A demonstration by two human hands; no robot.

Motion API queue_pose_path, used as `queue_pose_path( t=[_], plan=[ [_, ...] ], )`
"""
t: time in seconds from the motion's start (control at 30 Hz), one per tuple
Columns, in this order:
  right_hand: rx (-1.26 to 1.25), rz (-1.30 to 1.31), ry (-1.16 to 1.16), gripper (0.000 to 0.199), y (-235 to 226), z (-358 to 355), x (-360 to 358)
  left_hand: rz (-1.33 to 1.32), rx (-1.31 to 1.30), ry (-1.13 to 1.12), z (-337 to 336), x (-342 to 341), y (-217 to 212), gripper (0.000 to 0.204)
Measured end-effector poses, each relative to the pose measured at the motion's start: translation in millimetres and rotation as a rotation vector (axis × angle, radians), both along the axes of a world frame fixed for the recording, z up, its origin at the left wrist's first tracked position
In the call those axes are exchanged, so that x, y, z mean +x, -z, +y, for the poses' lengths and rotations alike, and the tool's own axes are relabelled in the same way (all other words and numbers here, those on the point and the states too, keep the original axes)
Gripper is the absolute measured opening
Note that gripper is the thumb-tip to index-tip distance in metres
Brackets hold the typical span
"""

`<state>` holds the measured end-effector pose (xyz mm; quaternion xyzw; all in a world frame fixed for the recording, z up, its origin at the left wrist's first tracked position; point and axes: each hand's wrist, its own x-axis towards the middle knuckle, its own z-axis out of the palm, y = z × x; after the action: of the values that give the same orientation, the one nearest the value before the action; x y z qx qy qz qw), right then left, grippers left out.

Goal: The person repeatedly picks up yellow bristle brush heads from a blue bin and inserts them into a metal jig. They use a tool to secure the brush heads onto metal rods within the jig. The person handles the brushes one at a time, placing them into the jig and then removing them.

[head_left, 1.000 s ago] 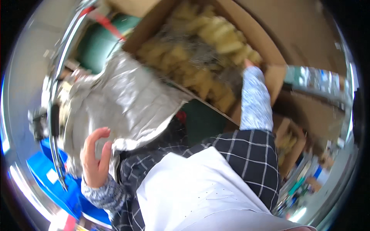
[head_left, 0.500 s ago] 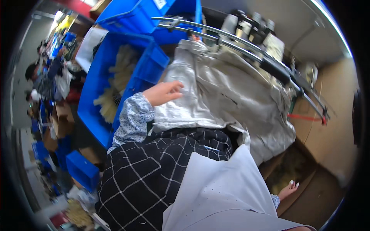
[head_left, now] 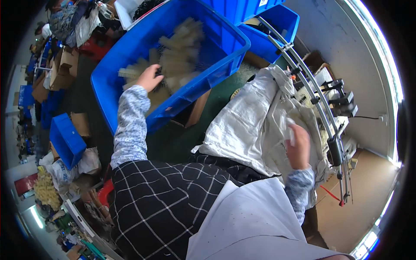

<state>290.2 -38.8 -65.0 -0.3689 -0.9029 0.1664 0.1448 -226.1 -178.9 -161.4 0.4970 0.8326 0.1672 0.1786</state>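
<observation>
At the left, my left hand [head_left: 149, 78] reaches into a large blue plastic bin [head_left: 173, 110]. Its thumb and fingers are closed at the dark wire part of a pale bristle brush [head_left: 134, 71]. More cream-coloured bristle brushes [head_left: 184, 47] are heaped beside it in the bin. My right hand [head_left: 299, 147] is raised above a whitish woven sheet [head_left: 238, 130] draped beside my lap. Its fingers are bent and smeared by motion, with white at the tips; whether they hold anything cannot be made out.
A metal rod frame [head_left: 303, 78] with a black grip arches over the sheet's right side. Smaller blue bins [head_left: 277, 34] stand beyond the large one. A cardboard box [head_left: 355, 195] is at the right; another blue bin [head_left: 67, 141] rests on the floor at the left.
The view has turned left. My left hand has moved from over the sheet into the bin among the brushes. My right hand has risen from the cardboard box to above the sheet.
</observation>
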Motion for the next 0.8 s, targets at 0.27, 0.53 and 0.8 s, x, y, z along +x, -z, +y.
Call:
queue_pose_path(
  t=[0.27, 0.53, 0.8],
  plan=[
    [-0.264, -0.084, -0.614, 0.039, 56.6, -48.7, -116.9, 0.199, -0.404, 0.455, 171.6, 53.7, 56.6, 0.066],
    [-0.321, -0.089, -0.390, 0.040, 67.3, -44.4, -100.1, 0.156, -0.666, 0.489, 198.0, 65.4, 130.7, 0.070],
    [-0.391, -0.033, -0.355, 0.035, 72.0, -36.6, -102.9, 0.057, -0.751, 0.451, 202.4, 73.3, 121.0, 0.070]
  ],
)
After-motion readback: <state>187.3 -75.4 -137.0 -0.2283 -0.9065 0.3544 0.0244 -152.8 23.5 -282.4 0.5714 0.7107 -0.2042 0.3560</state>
